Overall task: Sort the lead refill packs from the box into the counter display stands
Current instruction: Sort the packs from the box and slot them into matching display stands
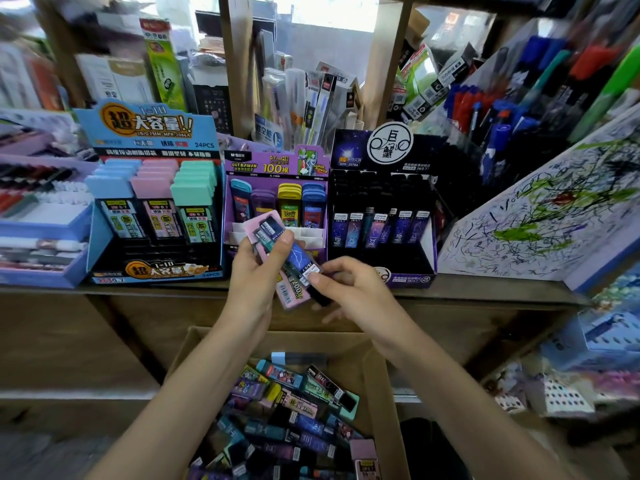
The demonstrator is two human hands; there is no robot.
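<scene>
- Pink showed under the left hand [258, 271]: a pink pack [289, 292] lay at the bottom of a small fan of refill packs clamped between its thumb and fingers.
- On top of that fan a blue pack [297, 258] slanted down toward the right hand [349, 289].
- The right hand pinched the lower end of the blue pack with thumb and forefinger; its other fingers curled underneath.
- Both hands met just in front of the counter [138, 291] edge.
- Straight beyond the left hand stood the purple stand [277, 199], holding teal, purple, yellow and blue packs.
- Left of that hand was the blue stand [152, 192], with rows of blue, pink and green packs.
- Beyond the right hand sat the dark stand [382, 202], a row of slim starry packs upright in it.
- Below both forearms lay the cardboard box [375, 375], open, with mixed packs heaped loose inside.
</scene>
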